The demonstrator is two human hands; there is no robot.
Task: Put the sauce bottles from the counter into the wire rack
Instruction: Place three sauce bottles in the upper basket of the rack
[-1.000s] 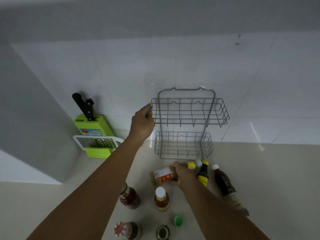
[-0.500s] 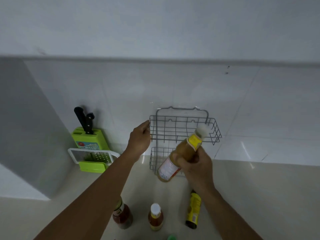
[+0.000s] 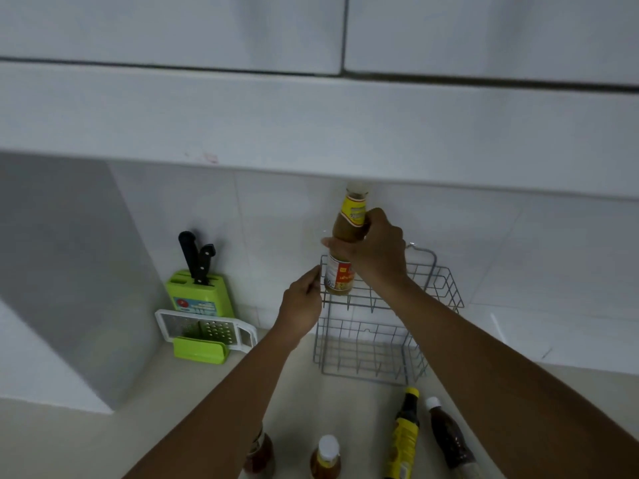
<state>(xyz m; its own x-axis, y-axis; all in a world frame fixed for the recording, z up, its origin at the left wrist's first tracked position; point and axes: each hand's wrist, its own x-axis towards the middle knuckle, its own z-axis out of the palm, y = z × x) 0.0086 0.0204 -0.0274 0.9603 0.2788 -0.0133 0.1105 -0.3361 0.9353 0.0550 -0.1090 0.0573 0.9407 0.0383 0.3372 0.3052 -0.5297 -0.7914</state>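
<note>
A grey two-tier wire rack [image 3: 442, 288] stands on the counter against the tiled wall. My right hand [image 3: 378, 252] grips a tall brown sauce bottle [image 3: 340, 278] with a yellow neck label, upright, its base inside the left end of the upper tier. My left hand [image 3: 301, 305] pinches the left edge of that upper tier. On the counter in front lie a dark bottle with a yellow label [image 3: 403, 437] and a dark brown bottle [image 3: 447, 437]. A white-capped bottle [image 3: 326, 456] and a red-brown bottle [image 3: 259, 454] stand at the bottom edge.
A green knife block [image 3: 200, 297] with two black-handled knives stands left of the rack, a white grater [image 3: 204, 328] on a green base in front of it. A white overhead cabinet [image 3: 311, 126] hangs just above the bottle's cap. A grey wall closes the left.
My right hand has raised the brown bottle from in front of the rack, turned it upright and brought it into the upper tier. The view has tilted upward.
</note>
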